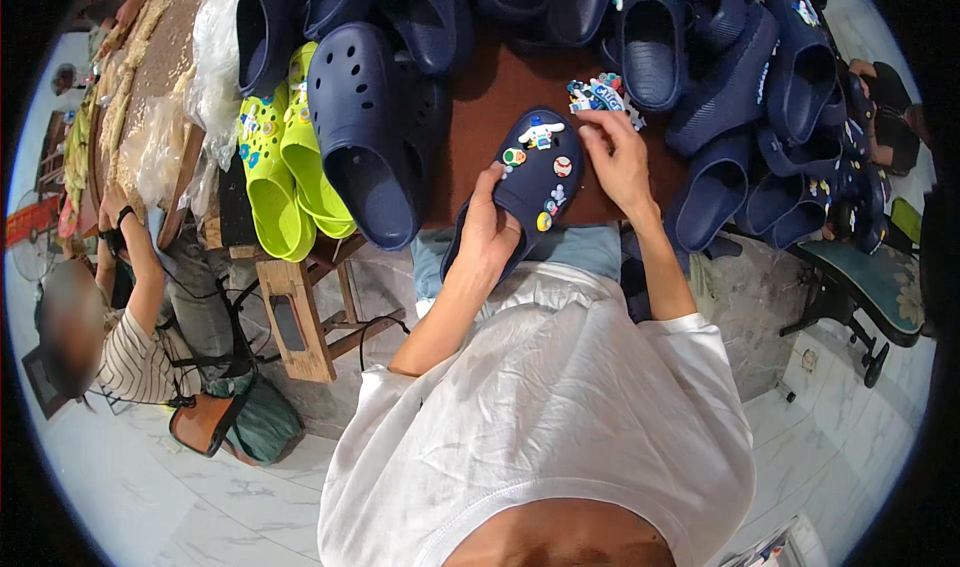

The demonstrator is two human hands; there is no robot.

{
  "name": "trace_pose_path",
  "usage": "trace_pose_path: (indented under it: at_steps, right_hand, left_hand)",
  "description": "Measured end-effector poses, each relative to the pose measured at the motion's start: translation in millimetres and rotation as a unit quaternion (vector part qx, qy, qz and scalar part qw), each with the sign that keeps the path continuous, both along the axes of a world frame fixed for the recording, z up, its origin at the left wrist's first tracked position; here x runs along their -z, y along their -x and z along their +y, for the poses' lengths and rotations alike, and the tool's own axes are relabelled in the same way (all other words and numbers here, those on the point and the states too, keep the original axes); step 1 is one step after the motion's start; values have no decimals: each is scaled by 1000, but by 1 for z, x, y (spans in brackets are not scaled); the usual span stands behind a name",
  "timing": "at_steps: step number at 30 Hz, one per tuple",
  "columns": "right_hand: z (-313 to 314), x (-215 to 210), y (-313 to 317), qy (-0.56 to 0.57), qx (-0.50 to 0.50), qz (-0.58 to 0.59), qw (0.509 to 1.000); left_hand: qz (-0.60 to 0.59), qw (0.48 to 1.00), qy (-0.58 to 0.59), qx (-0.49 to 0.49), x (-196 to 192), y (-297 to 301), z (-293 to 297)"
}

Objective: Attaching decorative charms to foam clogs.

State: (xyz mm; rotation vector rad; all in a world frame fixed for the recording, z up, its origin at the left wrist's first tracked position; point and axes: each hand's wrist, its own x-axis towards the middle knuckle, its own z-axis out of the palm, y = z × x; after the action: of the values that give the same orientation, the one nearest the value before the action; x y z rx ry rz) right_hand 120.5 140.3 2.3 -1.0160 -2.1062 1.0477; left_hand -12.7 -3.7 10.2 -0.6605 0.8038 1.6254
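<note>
My left hand (484, 235) is wrapped round a navy clog (530, 192), its toe pointing away from me. Several charms sit on the clog's upper, among them a white dog-like figure (541, 134) and a baseball (562, 167). Just right of the toe, my right hand (616, 157) has its fingers bent at a small pile of colourful charms (606, 97) on the brown tabletop (480, 97). Its thumb and index finger are close together over the pile's near edge. Whether a charm is between them is too small to tell.
Navy clogs (655, 47) crowd the table's far side and right. At left stand a bigger navy clog (355, 97) and a lime green pair (265, 182) with charms. A person in a striped top (140, 362) sits at far left, beside plastic bags (165, 152). A stool (860, 282) stands at right.
</note>
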Motion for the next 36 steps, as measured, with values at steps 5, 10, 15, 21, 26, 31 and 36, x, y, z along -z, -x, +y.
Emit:
trace_pose_path:
  at_steps: [5, 10, 15, 21, 26, 31, 36]
  right_hand:
    - [16, 13, -38, -28, 105, -35, 993]
    - [13, 26, -54, -14, 80, -75, 994]
    - [4, 34, -46, -42, 41, -119, 991]
    - [3, 40, -44, -160, 10, -181, 970]
    - [1, 33, -35, -38, 23, -121, 992]
    - [-8, 6, -9, 114, -2, 55, 992]
    - [-18, 1, 9, 69, -45, 47, 995]
  left_hand:
    - [4, 998, -57, 7, 4, -4, -5]
    - [80, 991, -59, 87, 14, -11, -12]
    - [99, 987, -42, 120, 14, -18, -8]
    - [73, 988, -65, 123, 15, -11, -4]
    - [74, 984, -143, 79, 17, -12, -1]
    - [74, 982, -160, 70, 23, -13, 1]
    - [60, 977, -189, 76, 24, -13, 1]
